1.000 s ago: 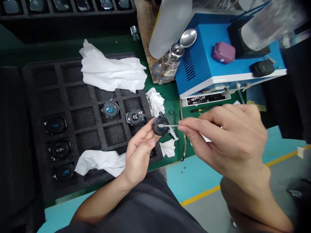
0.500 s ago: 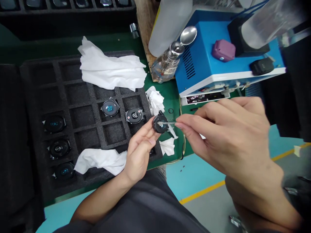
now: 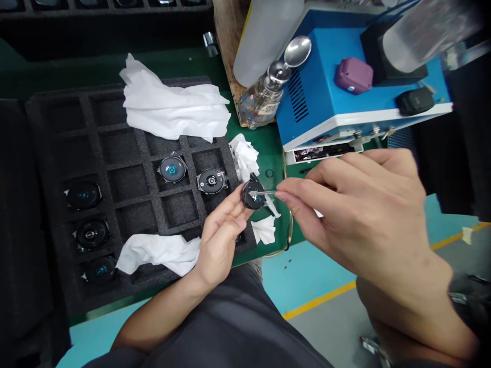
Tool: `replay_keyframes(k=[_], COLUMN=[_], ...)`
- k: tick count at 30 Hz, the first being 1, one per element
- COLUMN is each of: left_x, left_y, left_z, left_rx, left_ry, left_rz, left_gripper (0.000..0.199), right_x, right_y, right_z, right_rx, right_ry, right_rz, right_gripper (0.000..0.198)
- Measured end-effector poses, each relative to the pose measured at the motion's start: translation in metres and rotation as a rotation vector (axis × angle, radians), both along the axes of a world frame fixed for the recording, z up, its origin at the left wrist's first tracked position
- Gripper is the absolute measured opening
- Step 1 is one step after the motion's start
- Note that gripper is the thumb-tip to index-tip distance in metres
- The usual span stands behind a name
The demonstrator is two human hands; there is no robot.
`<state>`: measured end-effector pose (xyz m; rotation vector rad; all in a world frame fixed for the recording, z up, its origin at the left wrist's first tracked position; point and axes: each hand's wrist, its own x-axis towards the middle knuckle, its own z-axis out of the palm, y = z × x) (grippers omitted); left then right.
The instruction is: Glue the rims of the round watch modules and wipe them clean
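My left hand (image 3: 220,243) is closed on the edge of a round black smartwatch (image 3: 250,201), held up just past the right edge of the foam tray. Between the thumb and forefinger of my right hand (image 3: 356,214) is a thin cotton swab (image 3: 268,192). Its pale tip touches the face of that watch. Behind my left fingers, a watch with red dots on its face (image 3: 212,181) rests in the black foam tray (image 3: 90,148). Another watch (image 3: 172,168) lies to its left. A white cloth (image 3: 159,253) is beside my left wrist.
Several watches sit along the tray's left side. A larger white cloth (image 3: 172,110) covers its far part. Crumpled tissue (image 3: 244,157) lies right of the tray. A glass bottle with a metal top (image 3: 264,99) stands before a blue machine (image 3: 318,66) with a small open drawer (image 3: 324,152).
Both hands stay in nearly the same place, with the swab tip still on the watch face. The view has shifted very slightly.
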<state>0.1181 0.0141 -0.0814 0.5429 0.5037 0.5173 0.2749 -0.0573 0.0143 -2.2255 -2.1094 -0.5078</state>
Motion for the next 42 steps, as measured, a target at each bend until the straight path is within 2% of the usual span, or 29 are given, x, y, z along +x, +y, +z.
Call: replay_keyframes(k=[42], left_x=[0.0003], left_y=[0.0002], left_z=[0.0021], left_rx=[0.009], left_ry=[0.011], left_rz=[-0.006], left_gripper=[0.045], right_x=[-0.0006], right_y=[0.0000], right_z=[0.0002], right_rx=[-0.036], right_ry=[0.030], right_rz=[-0.039], right_gripper=[0.019])
